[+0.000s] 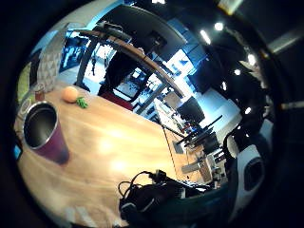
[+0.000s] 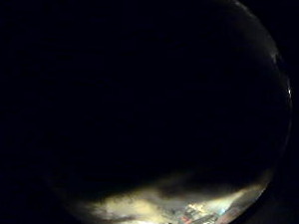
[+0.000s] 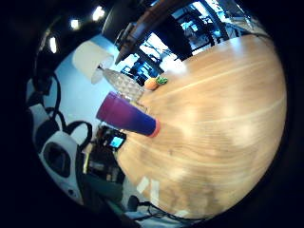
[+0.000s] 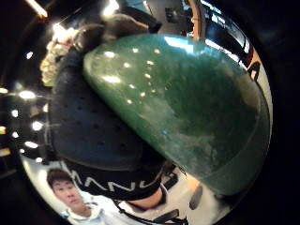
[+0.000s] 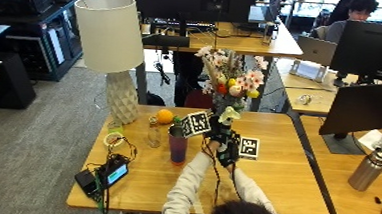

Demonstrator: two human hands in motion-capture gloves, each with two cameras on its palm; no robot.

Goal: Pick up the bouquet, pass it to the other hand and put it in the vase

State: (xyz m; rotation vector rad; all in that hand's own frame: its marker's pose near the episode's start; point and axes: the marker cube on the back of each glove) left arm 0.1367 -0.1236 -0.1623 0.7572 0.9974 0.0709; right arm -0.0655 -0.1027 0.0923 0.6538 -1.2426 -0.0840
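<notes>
I hold the bouquet (image 5: 232, 82) of pink, white, yellow and red flowers upright above the middle of the wooden table (image 5: 286, 188). My left hand (image 5: 215, 133) grips its green wrapped stem (image 4: 187, 103); its thumb side palm view is covered and dark. My right hand (image 5: 231, 152) sits just below and beside the left hand (image 4: 93, 112), with its palm close against the green wrap. The vase, a purple and pink tumbler (image 5: 177, 147), stands upright and empty (image 1: 42, 130) on the table left of both hands.
A white lamp (image 5: 114, 52) stands at the table's back left, with an orange (image 5: 164, 116), a small glass jar (image 5: 153, 133) and a tape roll (image 5: 114, 140) near it. A black device (image 5: 110, 174) with cables lies at the front left. A monitor (image 5: 367, 110) stands to the right.
</notes>
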